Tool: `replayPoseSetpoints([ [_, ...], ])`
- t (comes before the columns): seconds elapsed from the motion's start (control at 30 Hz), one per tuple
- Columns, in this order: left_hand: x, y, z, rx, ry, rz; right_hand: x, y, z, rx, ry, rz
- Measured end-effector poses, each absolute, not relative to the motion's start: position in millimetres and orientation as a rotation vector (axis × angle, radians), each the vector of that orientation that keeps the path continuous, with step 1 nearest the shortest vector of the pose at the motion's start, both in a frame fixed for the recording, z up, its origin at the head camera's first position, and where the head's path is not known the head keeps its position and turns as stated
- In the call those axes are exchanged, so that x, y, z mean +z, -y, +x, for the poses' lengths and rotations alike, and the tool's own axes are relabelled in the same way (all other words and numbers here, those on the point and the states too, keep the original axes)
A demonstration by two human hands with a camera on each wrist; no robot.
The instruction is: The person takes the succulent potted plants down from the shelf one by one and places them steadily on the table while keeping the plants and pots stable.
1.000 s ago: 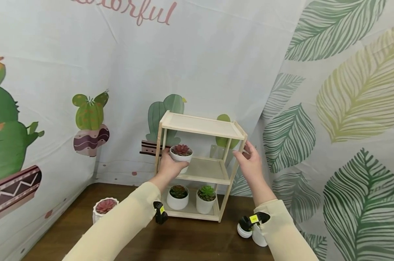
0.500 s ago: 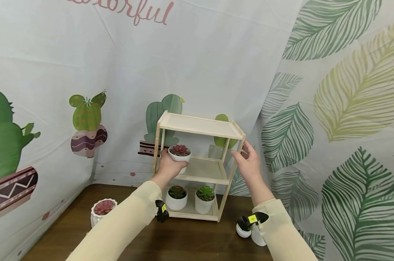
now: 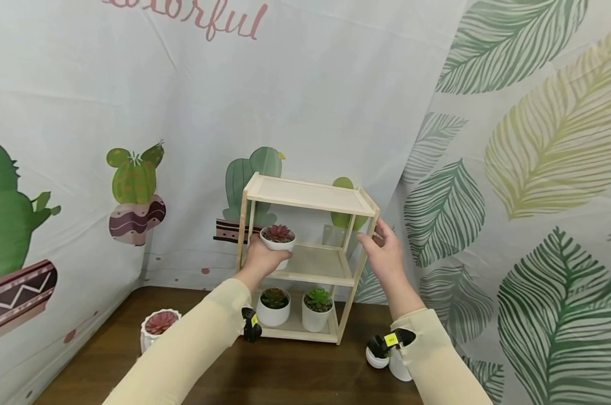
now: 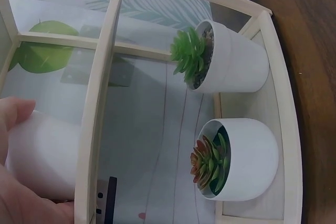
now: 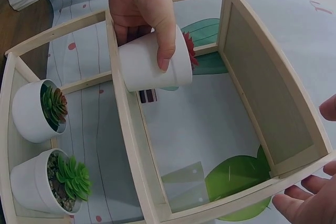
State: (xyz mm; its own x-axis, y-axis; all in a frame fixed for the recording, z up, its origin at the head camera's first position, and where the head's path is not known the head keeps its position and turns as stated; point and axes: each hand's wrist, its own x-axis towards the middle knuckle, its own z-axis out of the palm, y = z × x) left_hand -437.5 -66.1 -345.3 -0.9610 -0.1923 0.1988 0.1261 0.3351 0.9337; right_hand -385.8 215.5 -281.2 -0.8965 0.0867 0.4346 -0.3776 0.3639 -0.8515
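Note:
My left hand (image 3: 262, 260) grips a white pot with a red succulent (image 3: 278, 238) at the left of the wooden rack's middle shelf (image 3: 315, 263). In the right wrist view this pot (image 5: 152, 62) stands at the shelf's front edge, the thumb along its side. My right hand (image 3: 388, 256) is at the rack's upper right post, thumb in front and fingers behind it; the right wrist view shows fingertips touching the frame (image 5: 236, 199). On the bottom shelf stand a pot with a dark green-red succulent (image 3: 274, 306) and one with a bright green succulent (image 3: 317, 309).
A white ribbed pot with a red succulent (image 3: 158, 325) stands on the brown table (image 3: 285, 374) at the left. Two small white pots (image 3: 377, 358) are partly hidden by the right wrist's camera and sleeve. Printed cloth (image 3: 326, 101) hangs behind the rack.
The head view has shifted slightly, moving the whole scene a little left in the picture. Both hands keep their places at the pot and the rack.

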Motion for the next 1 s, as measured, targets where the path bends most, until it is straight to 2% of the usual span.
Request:
replayPoseSetpoints([
  [1.0, -344.9, 63.9, -439.5, -1.580, 2.331, -0.025, -279.3, -216.3, -382.5, 1.586, 2.201, 0.248],
])
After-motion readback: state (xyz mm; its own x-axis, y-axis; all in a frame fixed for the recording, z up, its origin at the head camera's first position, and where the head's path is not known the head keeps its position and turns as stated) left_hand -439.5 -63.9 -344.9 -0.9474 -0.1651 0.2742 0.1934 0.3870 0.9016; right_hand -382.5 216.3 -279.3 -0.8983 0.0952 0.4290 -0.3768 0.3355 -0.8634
